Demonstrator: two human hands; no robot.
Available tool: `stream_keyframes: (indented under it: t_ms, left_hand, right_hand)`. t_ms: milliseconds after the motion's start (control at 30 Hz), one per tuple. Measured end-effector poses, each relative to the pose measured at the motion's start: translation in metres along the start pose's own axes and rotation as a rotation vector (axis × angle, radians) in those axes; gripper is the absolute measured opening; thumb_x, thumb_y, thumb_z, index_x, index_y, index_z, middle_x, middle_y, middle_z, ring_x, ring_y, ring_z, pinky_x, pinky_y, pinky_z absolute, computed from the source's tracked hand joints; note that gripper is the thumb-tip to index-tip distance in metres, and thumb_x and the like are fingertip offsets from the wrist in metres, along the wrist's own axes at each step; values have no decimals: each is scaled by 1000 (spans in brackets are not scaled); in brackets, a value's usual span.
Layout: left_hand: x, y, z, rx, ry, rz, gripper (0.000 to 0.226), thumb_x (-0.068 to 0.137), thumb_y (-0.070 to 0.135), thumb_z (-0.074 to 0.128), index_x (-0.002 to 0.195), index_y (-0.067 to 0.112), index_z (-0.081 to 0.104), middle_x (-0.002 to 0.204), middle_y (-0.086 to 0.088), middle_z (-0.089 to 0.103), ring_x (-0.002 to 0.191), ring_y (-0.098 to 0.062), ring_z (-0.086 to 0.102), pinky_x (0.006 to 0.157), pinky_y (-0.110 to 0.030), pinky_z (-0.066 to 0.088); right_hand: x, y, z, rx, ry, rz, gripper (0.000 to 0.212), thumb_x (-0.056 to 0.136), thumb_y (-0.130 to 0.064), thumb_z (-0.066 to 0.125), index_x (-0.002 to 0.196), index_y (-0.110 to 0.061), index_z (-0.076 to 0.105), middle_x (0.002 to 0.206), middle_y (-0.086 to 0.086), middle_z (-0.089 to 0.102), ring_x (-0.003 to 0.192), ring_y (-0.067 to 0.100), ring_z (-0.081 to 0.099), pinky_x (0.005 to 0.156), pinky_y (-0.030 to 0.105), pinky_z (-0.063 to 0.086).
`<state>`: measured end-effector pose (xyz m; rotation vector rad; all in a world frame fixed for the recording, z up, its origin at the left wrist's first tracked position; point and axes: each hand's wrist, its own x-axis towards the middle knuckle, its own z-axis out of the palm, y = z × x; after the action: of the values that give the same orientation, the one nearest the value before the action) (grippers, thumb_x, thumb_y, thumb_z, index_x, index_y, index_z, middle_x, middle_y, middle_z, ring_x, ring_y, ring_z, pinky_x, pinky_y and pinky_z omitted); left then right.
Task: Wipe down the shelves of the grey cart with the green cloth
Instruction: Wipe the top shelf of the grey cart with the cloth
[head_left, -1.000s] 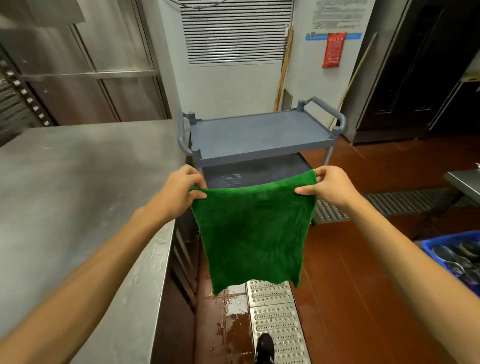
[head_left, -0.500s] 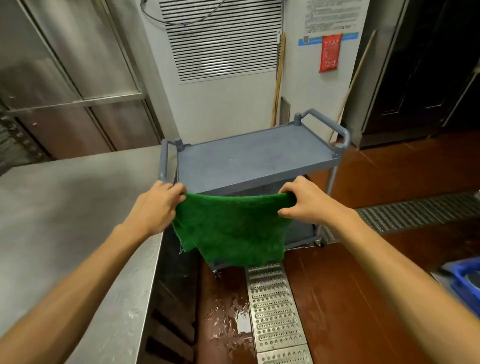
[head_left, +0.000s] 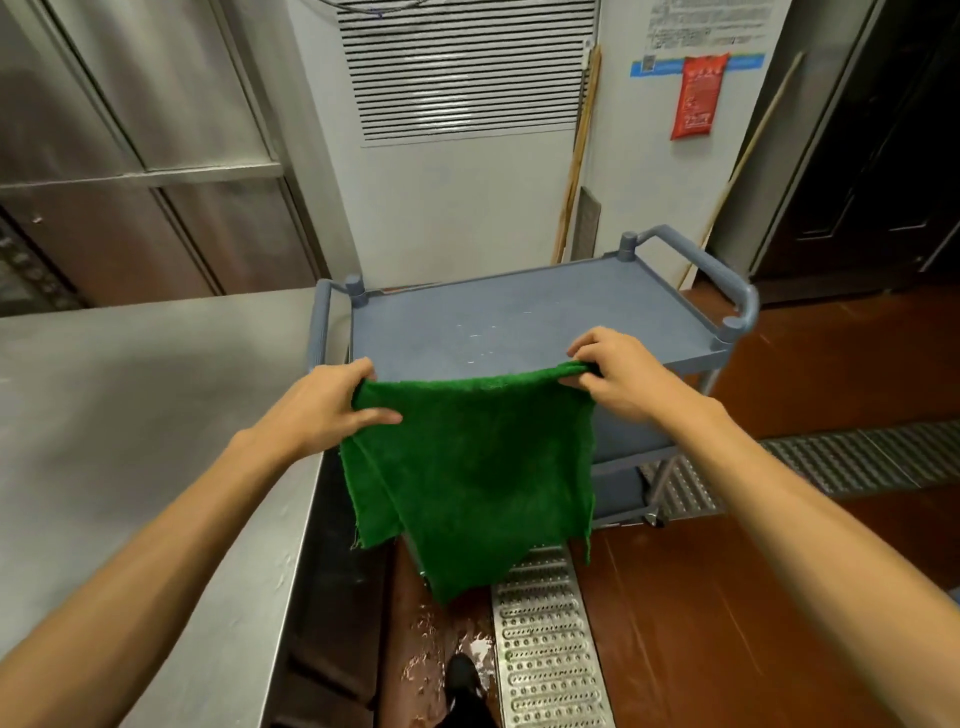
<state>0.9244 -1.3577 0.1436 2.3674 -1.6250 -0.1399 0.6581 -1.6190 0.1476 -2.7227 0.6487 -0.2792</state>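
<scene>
Stretching the green cloth by its top corners, left hand and right hand pinch it above the grey cart's near edge, probably to spread it flat for wiping.

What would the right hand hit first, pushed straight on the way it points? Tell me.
Probably the grey cart's top shelf: the right hand, pinching the green cloth, points forward-left across it. Its height above the shelf is unclear, so it might pass over.

Green cloth, grey cart, red-brown floor, silver perforated drain grate.
</scene>
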Motion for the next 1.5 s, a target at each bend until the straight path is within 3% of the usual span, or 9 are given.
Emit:
stream_keyframes:
  t_ms: [167, 300, 433, 633, 700, 800, 967, 1300, 1500]
  left_hand:
    - [61, -48, -7, -7, 62, 74, 35, 76, 56, 72, 85, 24, 60, 87, 5, 57, 76, -15, 58, 69, -43, 56]
    - [104, -87, -16, 5, 65, 85, 29, 86, 44, 70, 99, 19, 74, 95, 5, 53, 82, -14, 57, 71, -35, 56]
    - [142, -116, -31, -20, 73, 89, 43, 88, 56, 51, 99, 20, 73, 89, 5, 65, 79, -12, 61, 69, -38, 57]
    - [208, -154, -48, -101, 148, 90, 21, 96, 31, 65, 105, 15, 75, 87, 2, 72, 66, 3, 61, 64, -19, 49]
    - [229, -166, -52, -108, 165, 70, 19, 97, 25, 66, 103, 9, 74, 88, -6, 71, 67, -3, 63, 64, -29, 55]
    - [259, -182, -58, -47, 206, 37, 20, 97, 22, 66, 102, 4, 74, 90, -15, 66, 83, -34, 64, 74, -42, 53]
    - [308, -204, -81, 33, 278, -28, 24, 97, 28, 66, 109, 9, 75, 102, -13, 72, 97, -36, 66, 84, -50, 54]
    - [389, -240, -86, 71, 430, -155, 20, 100, 27, 60, 112, 18, 74, 101, -5, 75, 93, -30, 68, 78, -45, 55]
    - [392, -263, 24, -71, 100, -309, 21, 96, 17, 67, 112, 7, 77, 109, -16, 76, 103, -38, 69, 88, -40, 52]
  right_hand:
    - [75, -3, -4, 123, -96, -31, 22, 95, -13, 63, 115, -16, 71, 109, 6, 70, 100, 25, 64, 86, 41, 52]
    - [128, 0, -9, 241, -128, -5, 29, 92, -28, 69, 118, -31, 56, 93, -3, 69, 82, 18, 62, 72, 33, 51]
    - [184, 3, -17, 176, -91, -18, 9, 91, -32, 69, 97, -28, 65, 87, -13, 65, 83, 13, 61, 65, 23, 43]
    - [274, 8, -25, 99, 1, -49, 24, 97, -34, 61, 101, -13, 73, 86, 7, 70, 78, 19, 61, 63, 32, 41]
    - [302, 12, -21, 101, 35, -58, 27, 98, -34, 59, 105, -13, 73, 92, 5, 70, 84, 21, 61, 68, 31, 40]
    - [344, 21, -14, 122, 87, -69, 27, 99, -34, 58, 105, -12, 73, 86, 1, 67, 78, 17, 58, 64, 30, 38]
    - [416, 31, -9, 184, 177, -78, 27, 99, -33, 57, 83, -13, 65, 68, 5, 60, 69, 28, 58, 62, 44, 45]
    - [531, 47, -1, 310, 372, -192, 17, 96, -21, 63, 104, -11, 75, 97, 8, 76, 91, 25, 69, 79, 39, 54]
    - [533, 85, 113, 335, 78, -9, 19, 95, -19, 65, 108, -11, 76, 106, 4, 76, 100, 23, 69, 88, 30, 49]
